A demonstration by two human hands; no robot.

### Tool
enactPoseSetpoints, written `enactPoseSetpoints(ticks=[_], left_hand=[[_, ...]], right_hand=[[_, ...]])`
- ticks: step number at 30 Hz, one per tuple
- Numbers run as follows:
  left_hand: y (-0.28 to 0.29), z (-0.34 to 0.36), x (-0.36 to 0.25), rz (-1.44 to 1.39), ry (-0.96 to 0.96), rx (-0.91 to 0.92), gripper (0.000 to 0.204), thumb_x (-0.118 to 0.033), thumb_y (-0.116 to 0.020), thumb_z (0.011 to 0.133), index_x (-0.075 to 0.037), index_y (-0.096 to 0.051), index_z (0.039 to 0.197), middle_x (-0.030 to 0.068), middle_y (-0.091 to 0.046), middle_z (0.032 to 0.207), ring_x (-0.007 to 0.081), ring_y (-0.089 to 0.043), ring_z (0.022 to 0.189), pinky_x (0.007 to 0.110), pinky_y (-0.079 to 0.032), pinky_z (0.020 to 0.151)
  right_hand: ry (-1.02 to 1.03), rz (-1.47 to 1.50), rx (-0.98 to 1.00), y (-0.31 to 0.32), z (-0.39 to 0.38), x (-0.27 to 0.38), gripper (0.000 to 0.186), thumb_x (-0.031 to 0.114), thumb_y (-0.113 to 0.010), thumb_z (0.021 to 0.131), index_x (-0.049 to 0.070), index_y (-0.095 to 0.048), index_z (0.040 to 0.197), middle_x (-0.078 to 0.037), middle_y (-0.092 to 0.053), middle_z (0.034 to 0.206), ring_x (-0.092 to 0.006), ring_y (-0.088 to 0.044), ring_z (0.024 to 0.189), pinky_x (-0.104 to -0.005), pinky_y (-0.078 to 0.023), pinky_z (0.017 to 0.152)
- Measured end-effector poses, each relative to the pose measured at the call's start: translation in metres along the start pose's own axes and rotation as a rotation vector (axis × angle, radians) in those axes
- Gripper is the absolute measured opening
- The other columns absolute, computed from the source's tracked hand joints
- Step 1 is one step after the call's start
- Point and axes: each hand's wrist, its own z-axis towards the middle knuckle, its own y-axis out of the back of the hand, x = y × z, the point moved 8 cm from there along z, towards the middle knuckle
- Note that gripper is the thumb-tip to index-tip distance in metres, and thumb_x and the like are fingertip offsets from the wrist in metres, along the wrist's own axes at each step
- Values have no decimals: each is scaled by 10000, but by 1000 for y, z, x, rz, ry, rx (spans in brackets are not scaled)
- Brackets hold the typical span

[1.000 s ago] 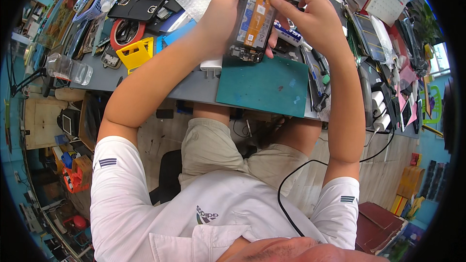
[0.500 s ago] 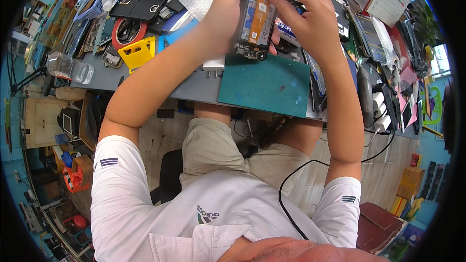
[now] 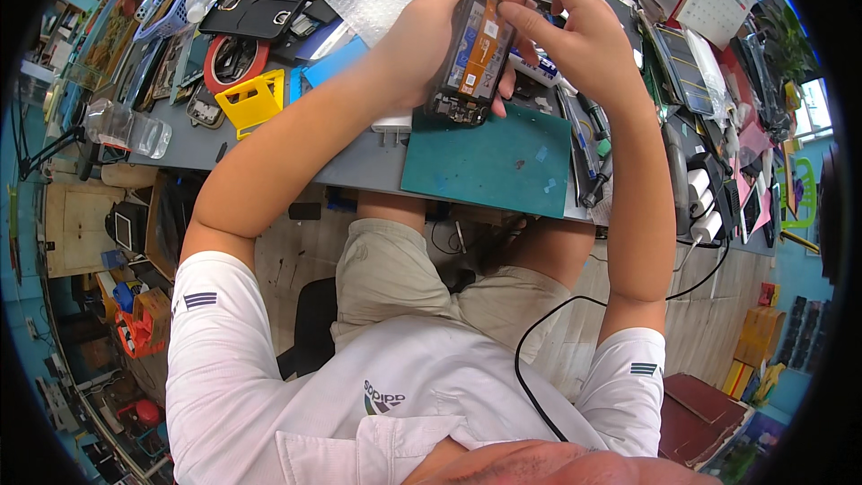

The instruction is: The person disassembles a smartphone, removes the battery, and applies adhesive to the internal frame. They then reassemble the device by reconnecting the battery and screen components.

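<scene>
Holding an opened phone (image 3: 473, 54) with its insides showing, above the far edge of a green cutting mat (image 3: 489, 162) on the table (image 3: 359, 162).

Left hand (image 3: 422, 31) grips the phone along its left side; right hand (image 3: 575, 22) pinches at its top end with thumb and forefinger closed there. A yellow plastic stand (image 3: 253, 101) and a red tape roll (image 3: 232, 58) lie well to the left.

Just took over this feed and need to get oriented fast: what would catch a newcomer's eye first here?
The opened phone, its insides and orange parts showing, held up above the bench in the left hand while the right hand pinches at its top end. Below it lies a green cutting mat at the grey bench's near edge. To the left, a bright yellow plastic stand stands out among the clutter.
</scene>
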Motion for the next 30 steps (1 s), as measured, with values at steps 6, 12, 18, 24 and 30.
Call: enactPoseSetpoints(ticks=[6, 12, 18, 24, 30], left_hand=[[-3, 0, -6, -61, -44, 31, 695, -678, -247, 1053, -84, -572, 1211, 162, -687, 897, 299, -712, 680, 453, -628, 586], [2, 0, -4, -29, -45, 37, 701, -677, -232, 1055, -85, -574, 1210, 171, -694, 826, 305, -714, 645, 442, -628, 585], [5, 2, -2, -51, -48, -21, 710, -673, -231, 1057, -77, -580, 1222, 159, -703, 880, 280, -718, 665, 423, -623, 584], [0, 2, 10, -13, 45, 45, 725, -665, -231, 1059, -60, -579, 1252, 153, -699, 938, 275, -710, 682, 421, -626, 589], [-5, -1, 2, -61, 22, 40, 740, -657, -225, 1062, -40, -600, 1222, 167, -698, 969, 302, -716, 717, 448, -626, 611]], right_hand=[[195, -80, -132, -2, -1, 14, 138, 104, -758, 876, 29, -695, 974, -144, -569, 1188, -285, -575, 1122, -380, -466, 987], [252, -206, -176, -6, -4, 16, 133, 78, -785, 843, 22, -750, 959, -143, -593, 1196, -288, -578, 1103, -381, -472, 953], [187, -87, -181, -7, -4, 10, 142, 102, -801, 839, 12, -759, 940, -131, -605, 1177, -263, -595, 1066, -354, -490, 913], [-27, 98, -46, -6, 0, -7, 156, 127, -788, 870, -1, -714, 920, -107, -565, 1150, -200, -575, 1060, -318, -479, 908], [20, 143, -63, -7, 1, -3, 143, 127, -752, 917, 32, -645, 928, -82, -528, 1203, -147, -562, 967, -278, -465, 885]])
